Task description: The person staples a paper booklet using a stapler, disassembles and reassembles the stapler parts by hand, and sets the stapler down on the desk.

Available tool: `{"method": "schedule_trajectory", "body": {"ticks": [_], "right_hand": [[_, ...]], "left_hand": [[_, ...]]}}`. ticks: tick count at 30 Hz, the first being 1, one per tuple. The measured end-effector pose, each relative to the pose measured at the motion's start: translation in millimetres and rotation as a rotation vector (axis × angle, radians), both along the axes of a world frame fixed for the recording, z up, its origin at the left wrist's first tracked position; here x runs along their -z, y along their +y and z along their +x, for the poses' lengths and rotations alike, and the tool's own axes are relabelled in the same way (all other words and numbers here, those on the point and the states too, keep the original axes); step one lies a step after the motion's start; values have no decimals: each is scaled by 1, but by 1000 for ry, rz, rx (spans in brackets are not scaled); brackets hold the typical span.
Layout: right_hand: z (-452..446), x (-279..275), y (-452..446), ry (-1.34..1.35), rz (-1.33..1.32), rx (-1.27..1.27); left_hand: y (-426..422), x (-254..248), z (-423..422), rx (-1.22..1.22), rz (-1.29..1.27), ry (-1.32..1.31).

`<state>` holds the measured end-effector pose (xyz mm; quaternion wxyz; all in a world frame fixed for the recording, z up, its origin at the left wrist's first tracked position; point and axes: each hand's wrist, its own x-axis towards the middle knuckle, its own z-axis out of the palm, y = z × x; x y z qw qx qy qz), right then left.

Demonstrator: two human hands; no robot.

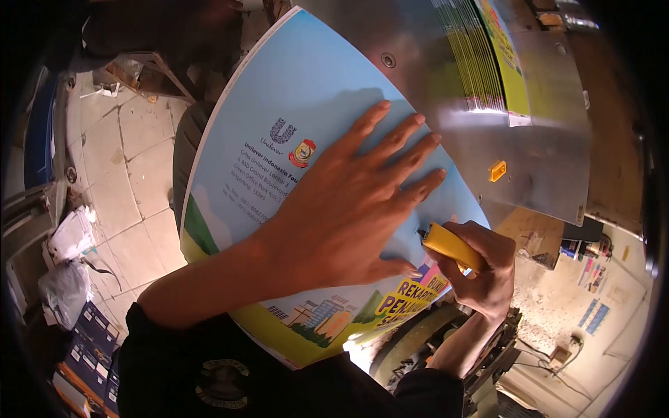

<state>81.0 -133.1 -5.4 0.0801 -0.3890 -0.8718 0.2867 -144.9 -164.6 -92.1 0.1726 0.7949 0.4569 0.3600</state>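
A large printed booklet cover [244, 90], light blue with a green lower edge, slants across the middle, its pages showing as a thin white edge on the left. My left hand [355, 188] lies flat on it with the fingers spread. At its right edge, my right hand [481, 268] is closed around a yellow hand tool [453, 247] with a small dark tip. That tip meets or hovers just over the cover beside my left thumb; I cannot tell which. The tool's exact kind is unclear.
A fanned row of booklets [474, 63] lies on the metal tabletop [418, 35]. A small yellow piece [497, 171] sits nearer on that metal. Dark machinery [411, 348] stands below right. At left are a tiled floor [150, 195], a plastic bag [66, 292] and dark blue boxes [90, 341].
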Motion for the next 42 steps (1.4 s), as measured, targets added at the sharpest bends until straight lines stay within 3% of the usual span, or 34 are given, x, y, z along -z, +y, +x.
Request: {"method": "schedule_trajectory", "body": {"ticks": [11,17,22,28,32,34,35,36,38,40,42], "right_hand": [[-3,6,-3,-41,58,-26],[3,13,-8,65,-72,146],[0,16,-8,204,-384,375],[6,16,-2,274,-309,306],[18,20,9,466,-622,359],[22,26,12,591,-675,468],[20,25,10,628,-677,480],[19,31,7,620,-605,477],[19,33,4,616,-543,429],[20,28,5,640,-604,478],[21,21,3,643,-617,547]], "left_hand": [[2,-4,-1,7,-4,106],[2,-8,-1,22,-77,79],[3,-12,-1,22,-89,138],[6,-20,-1,31,-108,255],[5,-26,-4,29,-71,217],[10,-30,-8,181,-230,-17],[15,-35,-5,217,-170,-151],[20,-37,-3,240,-153,-125],[31,-35,-1,350,-421,-241],[42,-37,5,421,-259,-152],[45,-51,8,406,-682,-136]]}}
